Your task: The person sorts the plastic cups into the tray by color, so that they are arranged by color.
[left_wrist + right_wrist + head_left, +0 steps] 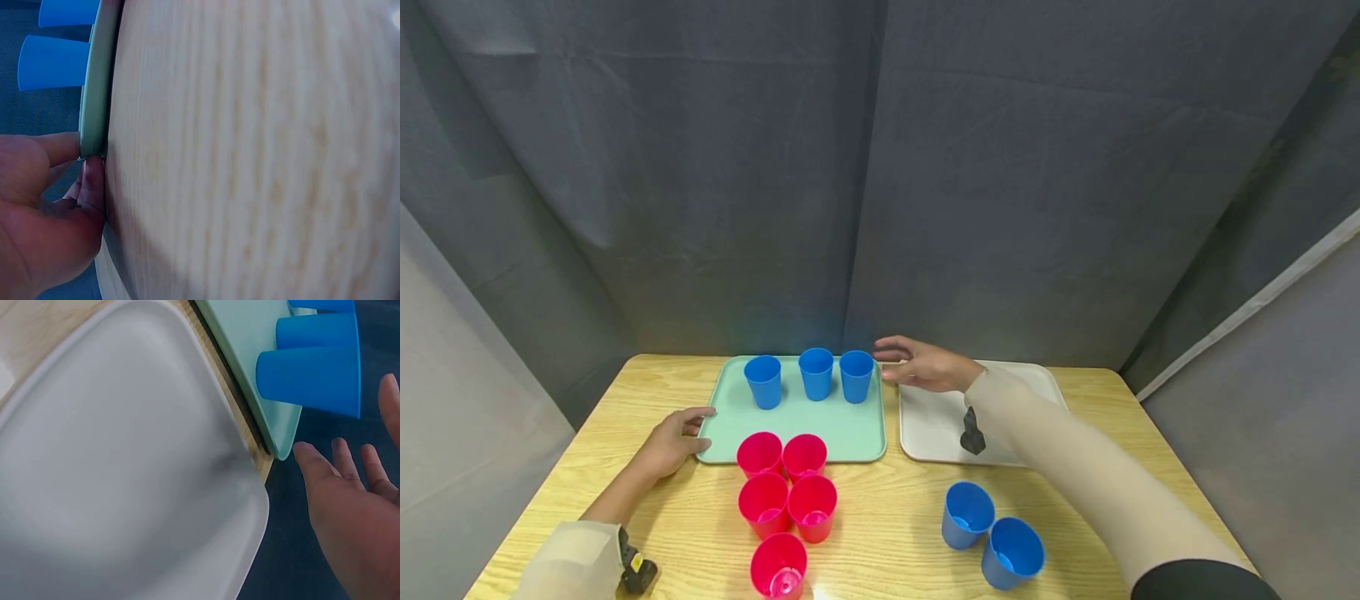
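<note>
A light green tray lies on the table with three blue cups standing along its far side: a left cup, a middle cup and a right cup. At the tray's left edge, my left hand pinches the rim between thumb and fingers, as the left wrist view shows up close. My right hand hovers beside the tray's far right corner, fingers spread and apart from the right cup. In the right wrist view its fingertips are close to that corner, and nothing is held.
A white tray lies to the right, under my right forearm. Several red cups stand close together in front of the green tray. Two blue cups, one behind the other, stand at the front right. Grey curtains hang behind the table.
</note>
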{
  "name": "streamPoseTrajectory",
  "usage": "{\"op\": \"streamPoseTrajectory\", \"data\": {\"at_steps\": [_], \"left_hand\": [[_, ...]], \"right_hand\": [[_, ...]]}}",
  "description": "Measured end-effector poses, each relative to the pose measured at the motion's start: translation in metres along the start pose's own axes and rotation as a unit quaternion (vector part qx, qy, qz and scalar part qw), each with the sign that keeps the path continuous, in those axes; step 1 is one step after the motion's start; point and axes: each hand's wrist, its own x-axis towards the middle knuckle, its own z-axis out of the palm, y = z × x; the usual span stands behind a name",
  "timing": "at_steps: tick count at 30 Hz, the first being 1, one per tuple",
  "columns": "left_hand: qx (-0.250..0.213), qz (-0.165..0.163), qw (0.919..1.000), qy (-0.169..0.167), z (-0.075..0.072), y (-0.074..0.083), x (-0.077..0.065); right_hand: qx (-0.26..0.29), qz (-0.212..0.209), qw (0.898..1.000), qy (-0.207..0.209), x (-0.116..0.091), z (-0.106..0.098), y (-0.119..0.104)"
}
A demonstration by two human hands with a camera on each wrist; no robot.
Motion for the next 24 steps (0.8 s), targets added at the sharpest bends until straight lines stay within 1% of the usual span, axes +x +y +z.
{"op": "streamPoseTrajectory", "data": {"at_steps": [5, 9, 13, 18, 21, 24], "left_hand": [[0.001, 0.003, 1.0, 0.0, 0.0, -0.002, 0.001], [0.004, 0.006, 1.0, 0.0, 0.0, -0.002, 0.001], [0.005, 0.005, 1.0, 0.002, 0.0, -0.002, 0.001], [0.006, 0.007, 1.0, 0.001, 0.001, -0.003, 0.002], [0.007, 0.008, 0.9999, 0.0, 0.001, -0.003, 0.003], [0.007, 0.006, 1.0, 0.001, 0.002, -0.004, 0.003]], "right_hand": [[0.012, -0.017, 1.0, -0.001, -0.017, -0.008, 0.002], [-0.001, -0.024, 1.0, 0.001, -0.031, -0.012, 0.005], [-0.007, -0.041, 0.999, -0.002, -0.047, -0.014, 0.009], [-0.033, -0.046, 0.998, 0.0, -0.07, -0.013, 0.014], [-0.059, -0.044, 0.997, 0.006, -0.085, -0.012, 0.016], [-0.073, -0.047, 0.996, 0.014, -0.1, -0.011, 0.021]]}}
